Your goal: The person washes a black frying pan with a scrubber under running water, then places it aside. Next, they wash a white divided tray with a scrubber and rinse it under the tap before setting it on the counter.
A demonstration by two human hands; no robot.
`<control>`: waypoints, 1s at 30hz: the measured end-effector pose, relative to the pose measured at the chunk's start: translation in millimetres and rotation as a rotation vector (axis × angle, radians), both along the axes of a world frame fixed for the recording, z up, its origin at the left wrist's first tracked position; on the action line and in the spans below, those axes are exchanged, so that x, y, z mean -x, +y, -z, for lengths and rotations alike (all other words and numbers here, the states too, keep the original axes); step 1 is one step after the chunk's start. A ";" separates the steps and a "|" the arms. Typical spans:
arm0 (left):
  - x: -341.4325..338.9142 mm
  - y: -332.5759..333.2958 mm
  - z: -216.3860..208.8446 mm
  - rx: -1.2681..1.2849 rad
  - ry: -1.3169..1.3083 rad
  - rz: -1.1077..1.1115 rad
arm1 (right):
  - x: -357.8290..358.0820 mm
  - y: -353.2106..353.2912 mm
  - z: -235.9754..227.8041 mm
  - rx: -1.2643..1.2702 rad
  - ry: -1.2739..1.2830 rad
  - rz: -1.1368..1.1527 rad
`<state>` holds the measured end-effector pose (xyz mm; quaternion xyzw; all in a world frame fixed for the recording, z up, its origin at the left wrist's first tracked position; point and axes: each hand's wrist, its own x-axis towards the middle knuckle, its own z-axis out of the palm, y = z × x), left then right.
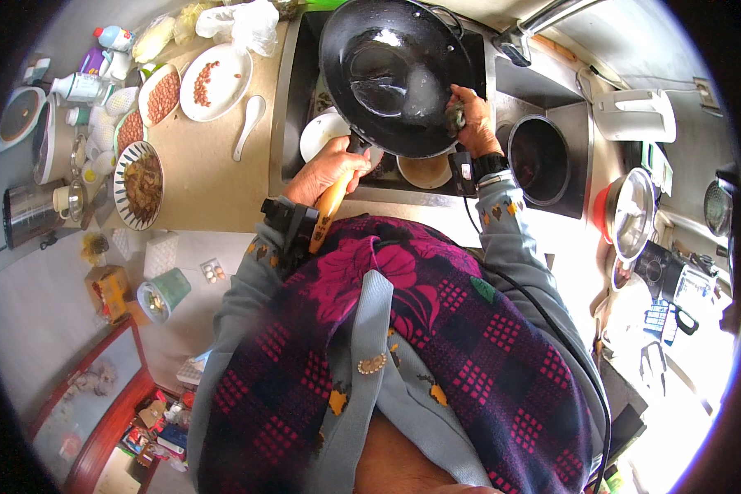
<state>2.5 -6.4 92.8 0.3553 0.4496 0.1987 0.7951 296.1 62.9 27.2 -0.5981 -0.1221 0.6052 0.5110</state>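
A black wok (387, 78) is tilted over the sink (284, 107), its wet inside facing me. My left hand (325, 169) is wrapped round the wok's yellow wooden handle (329, 210). At the wok's lower right rim, my right hand (476, 123) is closed on a greyish-green scrubber (455, 118) that is partly hidden by the fingers. Below the wok, a white bowl (317, 140) and a bowl with cloudy tan liquid (424, 171) stand in the sink, both partly covered. A dark round pot (539, 160) sits in the right basin.
On the left counter are a white plate with peanuts (216, 82), a white spoon (249, 128), a dish of brown food (140, 185) and several bottles. The faucet (514, 45) is behind the wok's right side. A white jug (636, 115) stands at the right.
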 end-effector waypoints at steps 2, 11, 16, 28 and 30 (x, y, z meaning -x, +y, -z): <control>-2.0 -2.8 -6.4 -0.030 0.013 -0.002 | 4.5 -6.0 -2.5 -0.039 0.070 0.022; -0.5 -22.3 -57.4 -0.225 0.331 0.035 | 12.8 -24.8 1.6 -0.034 0.053 0.030; 7.0 -32.3 -59.6 -0.436 0.591 0.074 | 17.4 -28.2 15.7 -0.030 -0.017 -0.005; 25.3 -52.2 -48.3 -0.757 1.077 0.070 | 3.8 -52.8 19.8 -0.167 -0.346 -0.177; 25.2 -52.5 -50.7 -0.753 1.060 0.042 | -3.6 -50.2 31.2 -0.181 -0.318 -0.134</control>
